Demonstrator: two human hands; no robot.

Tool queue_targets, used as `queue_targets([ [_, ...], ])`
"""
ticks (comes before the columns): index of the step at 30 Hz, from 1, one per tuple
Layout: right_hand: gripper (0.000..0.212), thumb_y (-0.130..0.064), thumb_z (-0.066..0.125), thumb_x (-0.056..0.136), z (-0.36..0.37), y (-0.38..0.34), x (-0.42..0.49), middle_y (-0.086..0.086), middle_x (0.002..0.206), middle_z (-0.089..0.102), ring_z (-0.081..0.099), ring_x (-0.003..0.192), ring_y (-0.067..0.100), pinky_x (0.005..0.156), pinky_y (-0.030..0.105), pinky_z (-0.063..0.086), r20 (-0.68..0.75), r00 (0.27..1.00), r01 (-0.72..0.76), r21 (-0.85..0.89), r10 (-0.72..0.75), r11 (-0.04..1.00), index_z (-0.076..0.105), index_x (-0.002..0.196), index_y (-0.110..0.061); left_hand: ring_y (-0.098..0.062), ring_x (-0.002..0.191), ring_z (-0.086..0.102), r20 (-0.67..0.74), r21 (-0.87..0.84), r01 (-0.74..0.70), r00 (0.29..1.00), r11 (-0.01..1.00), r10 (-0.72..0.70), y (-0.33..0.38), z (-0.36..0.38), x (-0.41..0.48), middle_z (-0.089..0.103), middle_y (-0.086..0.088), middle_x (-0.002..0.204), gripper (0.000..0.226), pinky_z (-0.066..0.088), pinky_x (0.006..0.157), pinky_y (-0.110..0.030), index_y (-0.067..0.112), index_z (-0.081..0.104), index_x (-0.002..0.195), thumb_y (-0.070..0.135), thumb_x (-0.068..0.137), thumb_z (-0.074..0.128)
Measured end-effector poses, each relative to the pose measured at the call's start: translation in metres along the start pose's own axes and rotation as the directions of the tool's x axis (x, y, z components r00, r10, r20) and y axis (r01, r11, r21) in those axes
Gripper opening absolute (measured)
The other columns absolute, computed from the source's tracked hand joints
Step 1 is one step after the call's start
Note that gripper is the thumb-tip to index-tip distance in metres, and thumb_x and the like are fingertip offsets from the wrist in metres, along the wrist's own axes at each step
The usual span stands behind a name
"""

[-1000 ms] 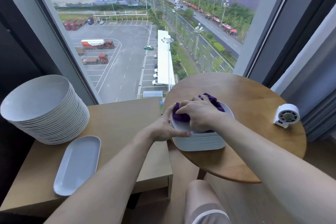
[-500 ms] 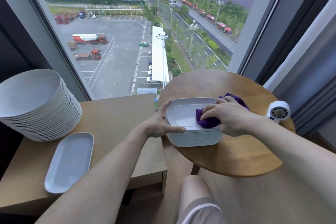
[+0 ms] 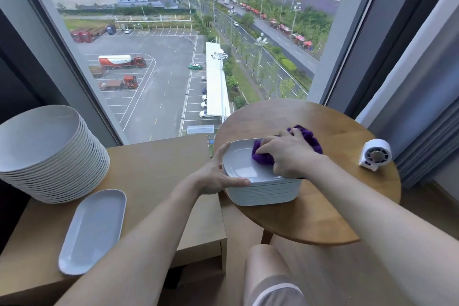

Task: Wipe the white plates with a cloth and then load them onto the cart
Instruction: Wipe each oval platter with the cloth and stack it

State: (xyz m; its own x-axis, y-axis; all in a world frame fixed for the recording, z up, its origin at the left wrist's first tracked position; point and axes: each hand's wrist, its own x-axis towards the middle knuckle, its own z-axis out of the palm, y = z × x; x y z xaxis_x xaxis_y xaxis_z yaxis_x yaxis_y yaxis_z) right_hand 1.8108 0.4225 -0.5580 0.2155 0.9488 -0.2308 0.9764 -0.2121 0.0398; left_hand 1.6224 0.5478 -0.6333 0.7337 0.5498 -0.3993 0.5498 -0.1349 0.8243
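Firstly, window (image 3: 173, 57): full-height glass behind both tables, looking down on a car park and a road.

Low rectangular wooden table (image 3: 159, 171): left of centre, below the window.

Round wooden table (image 3: 347, 206): right of centre, its edge just beside the low table.

Stack of round white plates (image 3: 62, 169): tall, on the far left part of the low table.

Stack of rectangular white plates (image 3: 263, 194): on the left part of the round table, near its edge.

Oblong white plate (image 3: 93, 231): single, lying flat on the low table just in front of the round stack.

Left hand (image 3: 213, 176): spread against the left end of the rectangular stack, thumb straight along the top plate's near rim, forefinger up the left edge.

Right hand (image 3: 288, 154): on top of the rectangular stack, fingers curled round the cloth and pressing it onto the top plate.

Purple cloth (image 3: 310, 139): bunched under the right hand, trailing over the plate's far right corner.

Small white fan (image 3: 375, 155): on the right edge of the round table, well apart from the plates.
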Motion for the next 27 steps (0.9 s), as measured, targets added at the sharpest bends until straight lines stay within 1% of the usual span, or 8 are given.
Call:
queue_targets([
  [5, 0.052, -0.028, 0.065, 0.093, -0.006, -0.04, 0.002, -0.009, 0.147, 0.05, 0.038, 0.131, 0.029, 0.116, 0.057, 0.018, -0.001, 0.991, 0.132, -0.046, -0.132, 0.99, 0.055, 0.143, -0.037, -0.008, 0.103, 0.058, -0.002, 0.032, 0.001, 1.0, 0.999, -0.001, -0.001, -0.002, 0.001, 0.053, 0.001, 0.135, 0.134, 0.047, 0.065, -0.016, 0.059, 0.001, 0.156, 0.054, 0.063, 0.096],
  [10, 0.057, -0.016, 0.063, 0.089, -0.004, -0.029, -0.022, -0.015, 0.146, 0.049, 0.039, 0.126, 0.023, 0.116, 0.05, 0.021, 0.007, 0.985, 0.174, 0.019, -0.174, 0.985, 0.056, 0.142, -0.039, -0.007, 0.106, 0.059, 0.023, -0.005, -0.002, 1.0, 1.0, 0.002, 0.004, -0.002, -0.004, 0.052, 0.002, 0.138, 0.133, 0.047, 0.065, -0.017, 0.06, 0.003, 0.155, 0.052, 0.062, 0.096],
  [15, 0.06, -0.019, 0.05, 0.08, 0.007, 0.006, -0.04, -0.017, 0.132, 0.054, 0.042, 0.114, 0.02, 0.105, 0.045, 0.026, -0.016, 1.0, -0.013, 0.033, 0.013, 0.999, 0.058, 0.135, -0.041, -0.025, 0.128, 0.05, -0.003, -0.057, -0.029, 1.0, 0.998, 0.029, 0.004, 0.002, -0.009, 0.042, -0.002, 0.145, 0.133, 0.053, 0.092, -0.033, 0.057, 0.007, 0.156, 0.054, 0.056, 0.095],
  [18, 0.058, -0.019, 0.051, 0.076, 0.014, 0.024, -0.048, -0.015, 0.127, 0.057, 0.045, 0.109, 0.018, 0.095, 0.042, 0.029, -0.083, 0.976, -0.178, 0.224, 0.2, 0.958, 0.059, 0.129, -0.042, -0.026, 0.133, 0.046, -0.048, -0.094, -0.052, 0.998, 0.994, 0.048, 0.001, 0.007, -0.013, 0.042, -0.005, 0.146, 0.127, 0.048, 0.104, -0.035, 0.055, 0.009, 0.157, 0.047, 0.064, 0.095],
  [20, 0.058, -0.017, 0.054, 0.069, 0.015, 0.034, -0.054, -0.012, 0.116, 0.064, 0.058, 0.099, 0.021, 0.094, 0.043, 0.041, -0.104, 0.924, -0.261, 0.533, 0.369, 0.805, 0.06, 0.122, -0.042, -0.025, 0.137, 0.045, -0.094, -0.115, -0.074, 0.994, 0.991, 0.063, 0.001, 0.011, -0.018, 0.042, -0.004, 0.148, 0.124, 0.045, 0.108, -0.032, 0.054, 0.011, 0.158, 0.043, 0.068, 0.095],
  [22, 0.056, -0.014, 0.055, 0.065, 0.018, 0.041, -0.06, -0.006, 0.101, 0.069, 0.068, 0.081, 0.025, 0.08, 0.043, 0.056, -0.066, 0.865, -0.247, 0.806, 0.497, 0.538, 0.064, 0.116, -0.036, -0.025, 0.138, 0.046, -0.177, -0.117, -0.094, 0.981, 0.989, 0.072, 0.003, 0.017, -0.025, 0.042, -0.002, 0.15, 0.123, 0.045, 0.113, -0.037, 0.049, 0.014, 0.161, 0.04, 0.069, 0.096],
  [24, 0.051, -0.006, 0.055, 0.07, 0.022, 0.044, -0.064, 0.002, 0.094, 0.072, 0.069, 0.073, 0.025, 0.064, 0.037, 0.057, -0.022, 0.83, -0.214, 0.91, 0.557, 0.355, 0.068, 0.113, -0.03, -0.026, 0.137, 0.048, -0.272, -0.108, -0.117, 0.959, 0.987, 0.084, 0.006, 0.024, -0.031, 0.044, -0.002, 0.152, 0.118, 0.046, 0.113, -0.043, 0.039, 0.023, 0.161, 0.036, 0.069, 0.097],
  [27, 0.051, 0.005, 0.05, 0.075, 0.028, 0.042, -0.065, 0.006, 0.083, 0.073, 0.065, 0.059, 0.02, 0.053, 0.031, 0.054, 0.016, 0.812, -0.177, 0.959, 0.583, 0.22, 0.072, 0.102, -0.032, -0.021, 0.129, 0.055, -0.356, -0.142, -0.164, 0.929, 0.976, 0.104, 0.009, 0.033, -0.037, 0.054, 0.002, 0.139, 0.083, 0.051, 0.102, -0.033, 0.039, 0.045, 0.143, 0.03, 0.075, 0.093],
])
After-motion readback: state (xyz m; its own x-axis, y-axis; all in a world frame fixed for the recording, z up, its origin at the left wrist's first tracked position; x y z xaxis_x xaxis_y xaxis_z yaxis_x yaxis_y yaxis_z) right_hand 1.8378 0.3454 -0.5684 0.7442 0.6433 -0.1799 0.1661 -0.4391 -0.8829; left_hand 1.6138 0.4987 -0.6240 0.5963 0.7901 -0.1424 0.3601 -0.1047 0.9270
